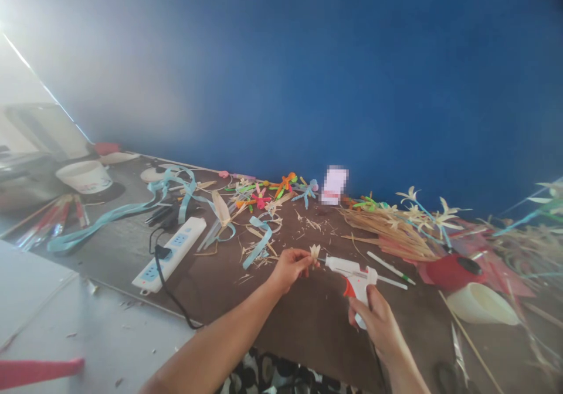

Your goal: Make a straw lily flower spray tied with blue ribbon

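My left hand (294, 269) pinches a small pale flower (315, 252) made of dry, straw-like petals, just left of centre. My right hand (373, 318) is wrapped round the handle of a white glue gun (349, 268) with an orange trigger. The gun's nozzle points left and is at the flower, touching or very close to it. A glue stick sticks out of the gun's back end. Both hands are above the brown table (303, 323).
A white power strip (171, 256) with a black cable lies left. Light blue ribbon (109, 215), colourful pipe-cleaner figures (285, 184) and straw scraps spread behind. At right are dry husks (391, 227), a red roll (453, 272), a cream cup (481, 304) and scissors (458, 353).
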